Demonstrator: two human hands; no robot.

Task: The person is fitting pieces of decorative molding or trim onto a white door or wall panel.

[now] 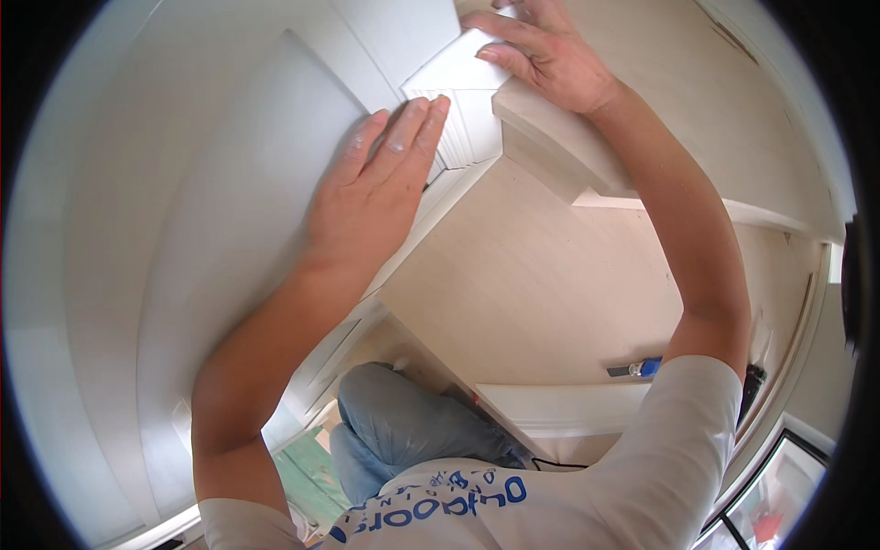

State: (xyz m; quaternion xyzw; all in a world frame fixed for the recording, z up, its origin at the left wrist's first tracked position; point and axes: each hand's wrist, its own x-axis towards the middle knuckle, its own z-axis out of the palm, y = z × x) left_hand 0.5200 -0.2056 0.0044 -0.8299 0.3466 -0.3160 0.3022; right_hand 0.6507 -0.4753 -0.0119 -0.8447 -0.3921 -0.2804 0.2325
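At the upper centre of the frame, a white grooved corner block of moulded trim (456,105) is pressed flat by the left hand (371,197), grip open, and steadied at its top by the right hand (541,50), fingers spread. Uneven pressure could probably shift it askew.

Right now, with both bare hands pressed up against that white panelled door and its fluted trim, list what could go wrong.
1. The left hand lies flat on the white panelled door with no grip; it could slide.
2. The right hand only rests fingertips on the white fluted corner trim block, so the piece might shift or drop if it is loose.
3. Both arms are stretched out high, so the stance looks tiring and balance may suffer.
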